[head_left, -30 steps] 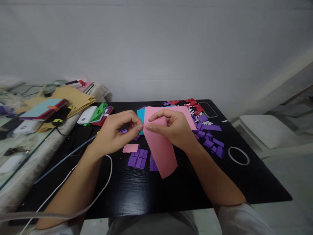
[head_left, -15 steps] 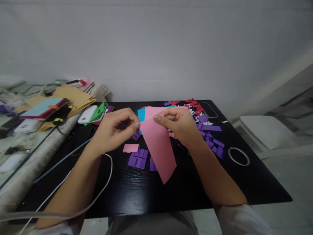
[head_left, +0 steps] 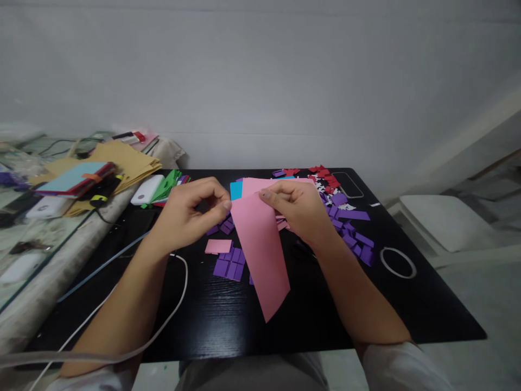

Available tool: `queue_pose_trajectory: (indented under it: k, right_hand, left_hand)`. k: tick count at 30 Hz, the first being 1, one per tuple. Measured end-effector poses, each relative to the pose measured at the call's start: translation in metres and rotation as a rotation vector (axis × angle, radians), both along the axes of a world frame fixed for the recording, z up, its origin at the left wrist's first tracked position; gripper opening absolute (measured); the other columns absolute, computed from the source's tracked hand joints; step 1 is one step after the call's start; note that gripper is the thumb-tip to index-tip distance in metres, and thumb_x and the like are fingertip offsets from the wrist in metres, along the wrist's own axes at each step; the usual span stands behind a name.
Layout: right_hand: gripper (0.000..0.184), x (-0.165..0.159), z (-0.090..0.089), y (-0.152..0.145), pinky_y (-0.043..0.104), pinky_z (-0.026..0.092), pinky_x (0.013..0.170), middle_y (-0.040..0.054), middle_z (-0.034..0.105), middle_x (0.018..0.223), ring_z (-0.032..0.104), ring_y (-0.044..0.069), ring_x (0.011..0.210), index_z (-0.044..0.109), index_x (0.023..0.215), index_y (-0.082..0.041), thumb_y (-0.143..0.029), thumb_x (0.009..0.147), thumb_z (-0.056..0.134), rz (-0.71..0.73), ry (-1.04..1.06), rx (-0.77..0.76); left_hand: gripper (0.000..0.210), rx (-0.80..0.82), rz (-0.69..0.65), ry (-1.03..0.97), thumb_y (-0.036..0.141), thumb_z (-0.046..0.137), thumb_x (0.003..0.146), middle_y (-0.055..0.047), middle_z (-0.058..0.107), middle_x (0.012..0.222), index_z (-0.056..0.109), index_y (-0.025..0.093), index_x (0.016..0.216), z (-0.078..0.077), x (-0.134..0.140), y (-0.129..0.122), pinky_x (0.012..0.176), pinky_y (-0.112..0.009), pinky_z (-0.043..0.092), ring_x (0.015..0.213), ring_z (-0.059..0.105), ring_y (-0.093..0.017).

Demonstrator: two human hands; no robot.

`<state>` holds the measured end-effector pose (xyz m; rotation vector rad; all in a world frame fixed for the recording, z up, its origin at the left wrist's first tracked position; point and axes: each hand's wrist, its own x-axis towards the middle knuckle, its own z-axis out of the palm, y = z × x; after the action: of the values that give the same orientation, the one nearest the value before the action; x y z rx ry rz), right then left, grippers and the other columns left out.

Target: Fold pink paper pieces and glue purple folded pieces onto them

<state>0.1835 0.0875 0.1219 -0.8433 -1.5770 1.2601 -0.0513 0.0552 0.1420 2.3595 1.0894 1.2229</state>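
Note:
A strip-like sheet of pink paper [head_left: 262, 244] hangs at a slant over the middle of the black table. My right hand [head_left: 303, 212] pinches its top edge between thumb and fingers. At the sheet's upper left corner, my left hand [head_left: 193, 212] is closed with thumb and forefinger pressed together on the paper. Below the left hand, a small pink paper rectangle [head_left: 218, 246] overlaps a group of folded purple paper pieces [head_left: 229, 266]. Behind the hands lie another pink sheet [head_left: 253, 185] and a blue sheet [head_left: 236, 189], both partly covered.
Loose purple pieces [head_left: 350, 233] and red scraps [head_left: 323, 176] spread along the right, near a white ring [head_left: 398, 263]. On the left are a white cable [head_left: 185, 282], green paper [head_left: 166, 187], brown envelopes [head_left: 126, 163] and a notebook [head_left: 75, 179]. A white stool [head_left: 443, 222] stands right.
The hanging pink sheet's lower end has swung down and a little to the left, covering more of the purple pieces beneath. Both hands keep nearly the same place.

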Motion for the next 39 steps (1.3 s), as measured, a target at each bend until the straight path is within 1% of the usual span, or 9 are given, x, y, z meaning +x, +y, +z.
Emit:
queue_pose_trajectory:
  k: [4,10,13,17,22,26,31,34,39]
  right_hand:
    - [0.038,-0.003,-0.001,-0.001,0.026,0.041,0.053,-0.0043,0.05,0.059,0.049,0.012,0.056,0.072,0.078,-0.019,-0.055,0.087,0.077,-0.007,-0.002,-0.009]
    - [0.043,0.0,-0.002,0.002,0.027,0.036,0.053,-0.0036,0.046,0.064,0.041,0.011,0.057,0.064,0.071,-0.019,-0.056,0.092,0.071,0.084,-0.095,-0.028]
    - [0.045,0.0,-0.004,0.004,0.027,0.032,0.053,-0.0047,0.041,0.063,0.036,0.01,0.056,0.058,0.067,-0.019,-0.054,0.091,0.072,0.047,-0.119,0.0]
    - [0.046,-0.002,-0.006,0.005,0.027,0.03,0.055,-0.0045,0.039,0.065,0.034,0.01,0.059,0.055,0.064,-0.019,-0.052,0.091,0.072,0.008,-0.126,0.085]
    - [0.04,-0.007,-0.007,0.0,0.026,0.026,0.054,-0.0062,0.036,0.061,0.033,0.01,0.057,0.059,0.067,-0.019,-0.047,0.092,0.07,0.01,-0.185,0.114]
    - [0.04,-0.014,-0.01,-0.005,0.026,0.024,0.053,-0.006,0.043,0.059,0.032,0.009,0.056,0.068,0.074,-0.016,-0.052,0.093,0.07,0.058,-0.247,0.134]
    - [0.042,-0.017,-0.012,-0.007,0.026,0.026,0.055,-0.0066,0.042,0.059,0.032,0.009,0.057,0.068,0.073,-0.015,-0.051,0.096,0.068,0.114,-0.288,0.173]
    - [0.042,-0.014,-0.011,-0.005,0.026,0.024,0.055,-0.0066,0.041,0.06,0.032,0.009,0.057,0.068,0.072,-0.015,-0.051,0.094,0.07,0.143,-0.303,0.142]
    - [0.04,-0.009,-0.01,-0.002,0.026,0.022,0.051,-0.008,0.036,0.058,0.025,0.008,0.055,0.069,0.073,-0.016,-0.053,0.089,0.074,0.204,-0.28,0.057]
  left_hand:
    - [0.015,-0.03,0.022,0.009,0.02,0.062,0.094,0.002,0.061,0.074,0.062,0.018,0.079,0.0,-0.001,-0.001,0.062,-0.025,0.044,0.067,0.055,-0.011]
    - [0.016,-0.004,0.045,-0.018,0.018,0.062,0.094,0.002,0.06,0.073,0.062,0.018,0.078,-0.002,-0.003,0.002,0.062,-0.026,0.041,0.067,0.054,-0.011]
    - [0.015,-0.008,0.062,-0.012,0.018,0.062,0.093,0.002,0.061,0.073,0.062,0.019,0.078,-0.003,-0.004,0.004,0.061,-0.026,0.041,0.067,0.055,-0.011]
    - [0.015,-0.018,0.072,0.018,0.019,0.062,0.093,0.002,0.062,0.073,0.062,0.019,0.077,0.0,-0.007,0.004,0.062,-0.026,0.042,0.066,0.055,-0.012]
    - [0.013,-0.068,0.085,0.05,0.026,0.065,0.094,0.0,0.066,0.08,0.067,0.019,0.084,0.0,-0.003,0.003,0.068,-0.027,0.045,0.073,0.059,-0.014]
    - [0.015,-0.1,0.092,-0.026,0.032,0.065,0.098,-0.002,0.07,0.088,0.071,0.019,0.093,-0.01,0.012,0.004,0.073,-0.029,0.047,0.081,0.063,-0.015]
    - [0.018,-0.165,0.045,-0.1,0.031,0.065,0.099,-0.002,0.068,0.083,0.07,0.019,0.087,-0.021,0.02,0.006,0.07,-0.029,0.046,0.076,0.061,-0.014]
    - [0.02,-0.172,0.076,-0.128,0.033,0.064,0.099,-0.001,0.067,0.081,0.068,0.018,0.086,-0.02,0.017,0.006,0.068,-0.028,0.045,0.074,0.059,-0.014]
    - [0.018,-0.174,0.163,-0.197,0.033,0.065,0.097,0.0,0.065,0.077,0.068,0.018,0.086,-0.014,0.011,0.007,0.061,-0.025,0.042,0.068,0.056,-0.013]
